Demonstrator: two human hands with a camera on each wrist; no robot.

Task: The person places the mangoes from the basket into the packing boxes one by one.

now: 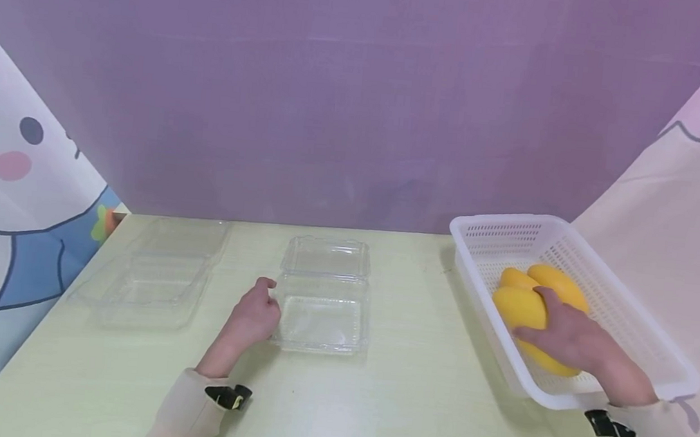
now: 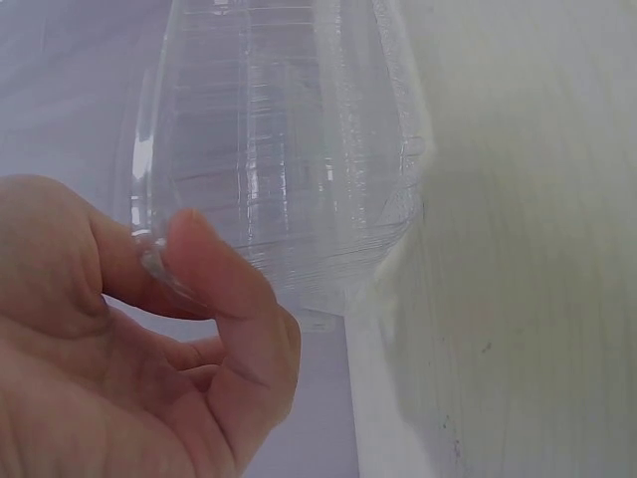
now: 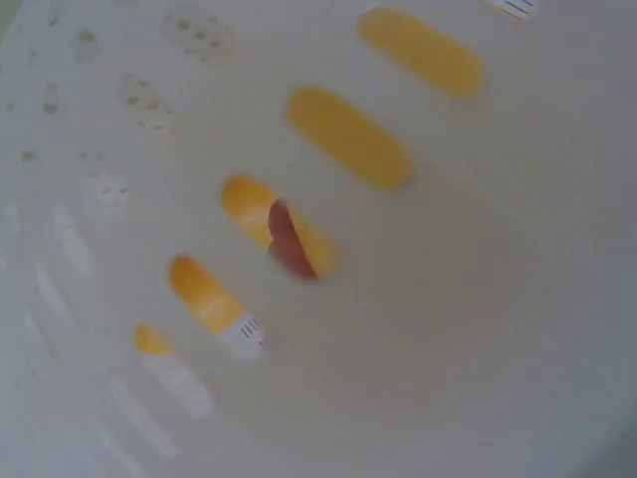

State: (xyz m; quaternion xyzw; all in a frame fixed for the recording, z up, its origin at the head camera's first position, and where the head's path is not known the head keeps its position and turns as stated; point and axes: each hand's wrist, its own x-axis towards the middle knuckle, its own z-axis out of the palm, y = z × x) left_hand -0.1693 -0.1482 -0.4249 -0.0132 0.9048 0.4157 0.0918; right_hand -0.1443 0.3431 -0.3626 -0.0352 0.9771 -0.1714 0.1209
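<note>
My left hand (image 1: 252,315) is at the left side of an opened clear plastic clamshell box (image 1: 322,317). In the left wrist view its curled fingers (image 2: 234,299) pinch the rim of that box (image 2: 289,149). Inside a white slotted basket (image 1: 490,328) at the right, my right hand (image 1: 565,331) grips a yellow mango (image 1: 520,308), thumb and fingers spread over it. More mangoes (image 1: 559,285) lie against it in the basket. The right wrist view is mostly filled by the basket wall (image 3: 448,299); yellow skin and a fingertip show through its slots.
Other opened clear clamshell boxes (image 1: 153,284) sit at the left of the pale table (image 1: 333,411), seemingly stacked. A purple panel (image 1: 359,108) rises along the table's back edge. Printed cloths hang on the left and right sides.
</note>
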